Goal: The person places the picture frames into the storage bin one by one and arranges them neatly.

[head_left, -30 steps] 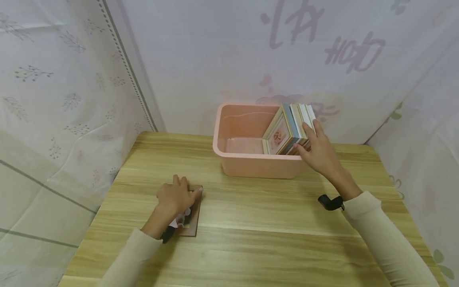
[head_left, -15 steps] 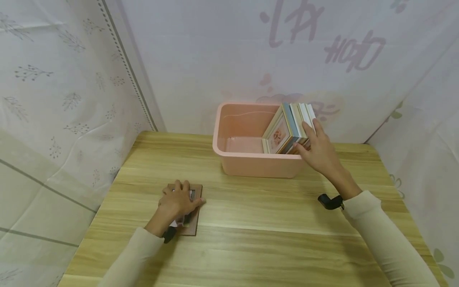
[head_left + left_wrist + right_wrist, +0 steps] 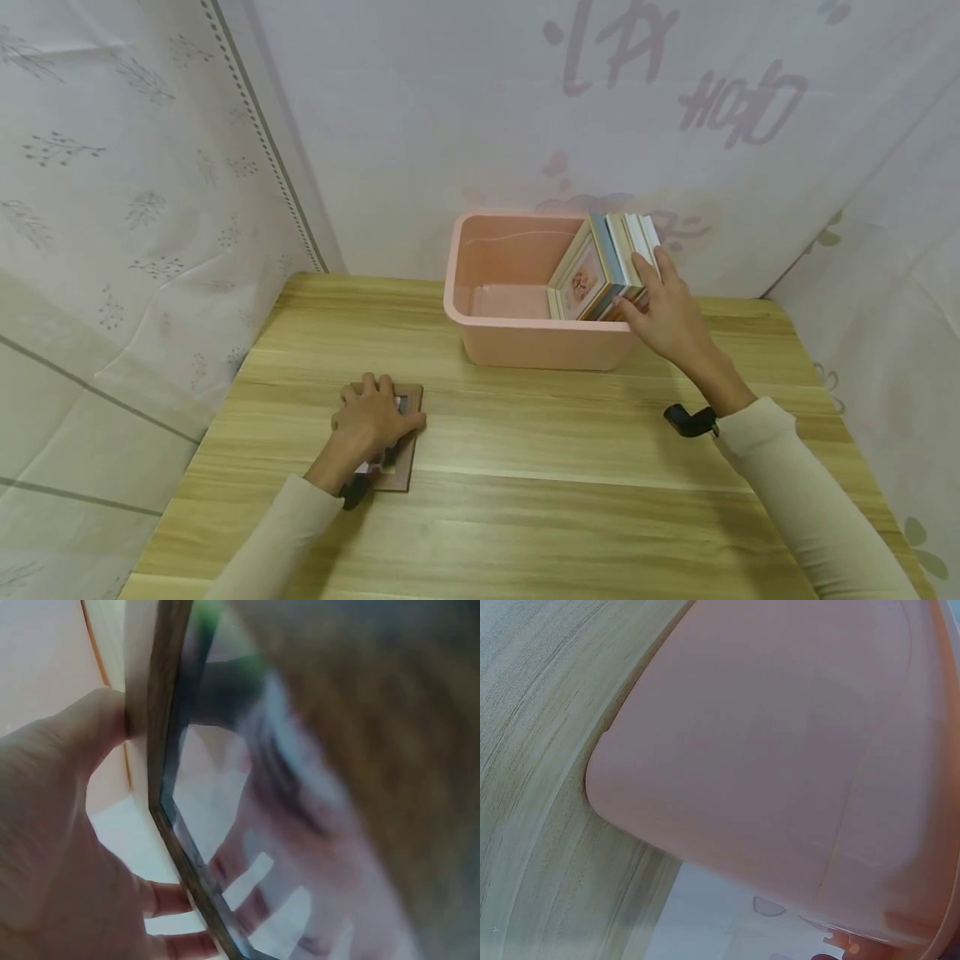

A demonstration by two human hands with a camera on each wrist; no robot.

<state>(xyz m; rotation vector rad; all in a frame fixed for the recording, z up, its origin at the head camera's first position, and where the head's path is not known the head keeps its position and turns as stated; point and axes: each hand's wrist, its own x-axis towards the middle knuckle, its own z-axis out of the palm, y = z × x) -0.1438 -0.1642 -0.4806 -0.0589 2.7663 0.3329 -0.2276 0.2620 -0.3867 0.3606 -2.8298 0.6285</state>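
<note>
On the left of the table lies a brown wooden picture frame point(image 3: 402, 467) with a photo under its glass. My left hand point(image 3: 367, 421) spreads over it from above, thumb at its right edge and fingertips at its far edge. Close up in the left wrist view, the thumb and fingers meet the rim, and the fingers reflect in the glass. A pink plastic bin point(image 3: 540, 343) stands at the back, with several picture frames point(image 3: 592, 279) leaning upright in its right end. My right hand point(image 3: 667, 317) holds the outer side of that row, thumb and fingers bent against the frames' edges.
Wood-grain table point(image 3: 510, 517) surface extends around the bin and the brown frame. A patterned cloth point(image 3: 390, 142) hangs close behind the bin, with more cloth at both sides. The bin's smooth outer wall point(image 3: 765, 750) fills most of the right wrist view.
My left hand has shifted slightly on the brown frame, its fingers uncurling and spreading wider, the thumb moving down the right edge. The right hand and the bin stay put.
</note>
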